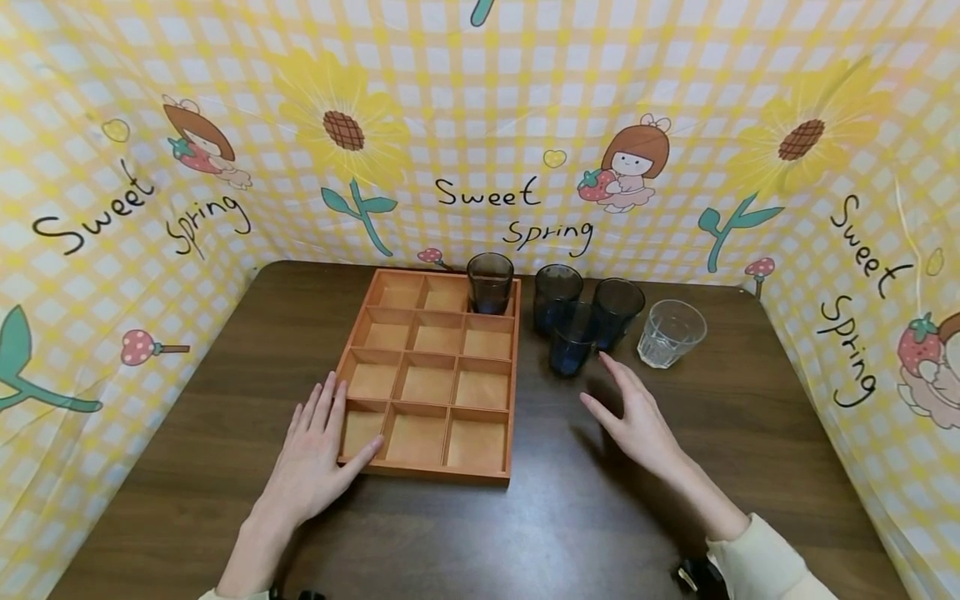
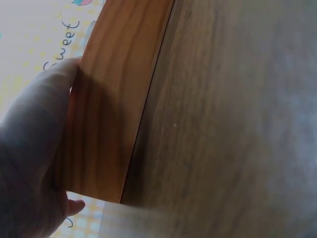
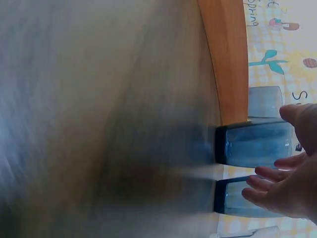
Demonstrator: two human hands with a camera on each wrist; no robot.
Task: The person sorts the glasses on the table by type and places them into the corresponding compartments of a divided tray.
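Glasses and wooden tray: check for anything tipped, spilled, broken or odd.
Nothing looks tipped, spilled or visibly broken. The clear glass, rightmost on the table, is the only mild oddity: the other four glasses look dark-tinted.

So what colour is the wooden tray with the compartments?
The tray is orange-brown; the head view shows it best.

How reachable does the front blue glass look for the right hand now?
Likely yes: the right hand is open close by, nothing visible lies between it and the front blue glass; two more blue glasses stand behind.
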